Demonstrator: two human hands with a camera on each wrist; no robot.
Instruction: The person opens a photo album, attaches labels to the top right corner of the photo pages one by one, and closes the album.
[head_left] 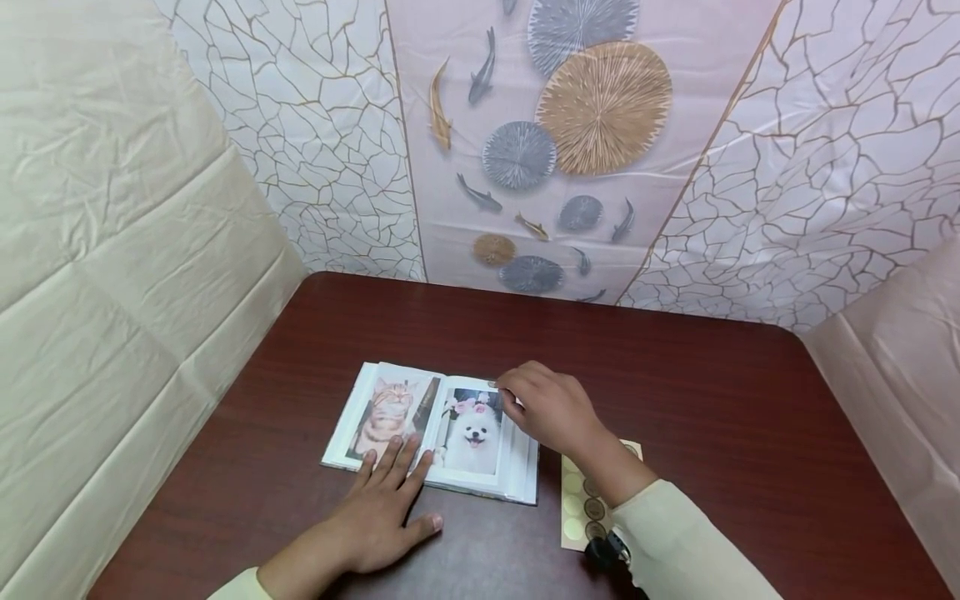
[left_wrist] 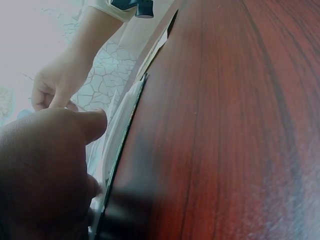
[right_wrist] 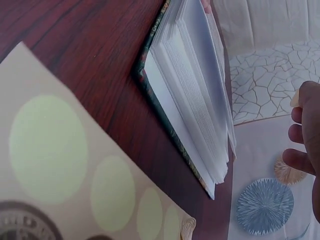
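Head view: an album lay open on the dark red-brown table, a cat photo on its left page and a photo of a fluffy white dog on its right page. The left hand rested on the album's lower left edge, fingers straight and spread, grasping nothing; its thumb stuck out over the table below the album. The right hand was at the album's upper right, fingertips pinching a small round sticker near the top of the right page. A sticker sheet lay just right of the album, partly under the right forearm. Beyond the album hung a patterned cloth.

Left wrist view: the album appeared edge-on, with the left hand large and dark against its near side. The right hand reached in above the album, its fingers bent; the sticker could not be made out there.

Right wrist view: the album's thick stack of pages stood out above a dark green cover. Beside the album, the sheet showed pale yellow circles. The right hand, partly cut off, pinched the pale sticker above the album.
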